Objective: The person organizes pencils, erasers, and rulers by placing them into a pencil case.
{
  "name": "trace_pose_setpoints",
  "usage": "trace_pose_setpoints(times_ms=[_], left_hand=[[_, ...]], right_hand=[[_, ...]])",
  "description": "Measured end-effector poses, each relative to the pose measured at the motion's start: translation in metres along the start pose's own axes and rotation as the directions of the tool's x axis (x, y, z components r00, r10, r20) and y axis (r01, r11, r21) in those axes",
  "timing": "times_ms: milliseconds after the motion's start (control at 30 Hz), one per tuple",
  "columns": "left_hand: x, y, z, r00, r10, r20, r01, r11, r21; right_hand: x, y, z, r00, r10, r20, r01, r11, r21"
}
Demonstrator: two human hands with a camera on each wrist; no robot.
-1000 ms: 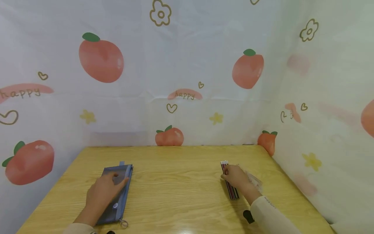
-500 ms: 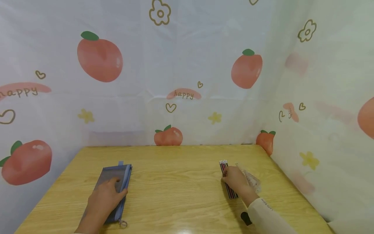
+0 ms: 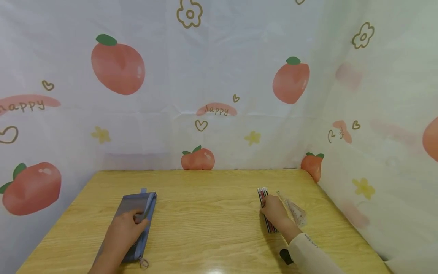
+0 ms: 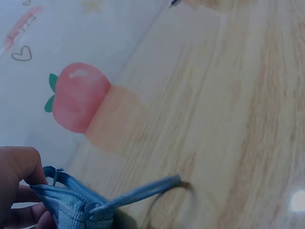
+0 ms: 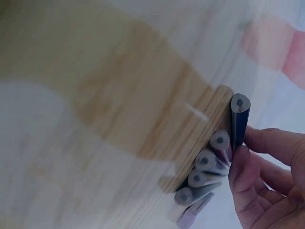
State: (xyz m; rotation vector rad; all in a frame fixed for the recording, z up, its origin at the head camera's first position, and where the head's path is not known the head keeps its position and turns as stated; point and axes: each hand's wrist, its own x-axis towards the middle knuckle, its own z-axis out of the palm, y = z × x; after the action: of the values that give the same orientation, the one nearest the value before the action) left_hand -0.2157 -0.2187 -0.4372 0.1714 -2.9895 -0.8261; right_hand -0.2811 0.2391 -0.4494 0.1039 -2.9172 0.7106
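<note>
A makeshift desk booth: wooden table point(image 3: 212, 213) enclosed by peach-print curtains point(image 3: 212, 76)

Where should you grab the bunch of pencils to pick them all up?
Probably around the middle of the pencils, coming from above with fingers on both long sides. They lie flat in a tight row on the table, where the right hand already rests; a middle grip should keep the ends balanced.

Bench point(image 3: 208, 213) middle open between pouch point(image 3: 135, 213) and pencils point(image 3: 265, 207); clear ruler point(image 3: 294, 211) and side curtain point(image 3: 376, 152) crowd the right.
</note>
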Motion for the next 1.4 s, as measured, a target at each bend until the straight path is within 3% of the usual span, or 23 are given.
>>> trace_pose_setpoints(times_ms=[367, 633, 1033, 1233, 1400], left_hand=[[0.0, 0.003, 0.003, 0.998, -0.021, -0.06, 0.013, 0.991, -0.133], [-0.003, 0.007, 0.005, 0.999, -0.014, -0.032, 0.006, 0.972, -0.233], [-0.005, 0.013, 0.008, 0.999, -0.006, -0.038, -0.004, 0.965, -0.262], [-0.004, 0.017, 0.011, 0.999, -0.007, -0.044, -0.005, 0.961, -0.277], [-0.004, 0.022, 0.014, 0.999, -0.015, -0.053, -0.001, 0.957, -0.289]], right_hand=[[-0.002, -0.01, -0.001, 0.999, 0.032, 0.017, -0.032, 0.999, 0.011], [-0.003, -0.011, 0.001, 0.999, 0.036, 0.041, -0.039, 0.997, 0.071], [-0.002, -0.009, -0.006, 0.997, 0.073, 0.039, -0.077, 0.987, 0.143], [0.0, -0.008, -0.004, 0.991, 0.129, 0.02, -0.129, 0.942, 0.31], [-0.001, -0.011, -0.004, 0.97, 0.217, 0.108, -0.242, 0.854, 0.461]])
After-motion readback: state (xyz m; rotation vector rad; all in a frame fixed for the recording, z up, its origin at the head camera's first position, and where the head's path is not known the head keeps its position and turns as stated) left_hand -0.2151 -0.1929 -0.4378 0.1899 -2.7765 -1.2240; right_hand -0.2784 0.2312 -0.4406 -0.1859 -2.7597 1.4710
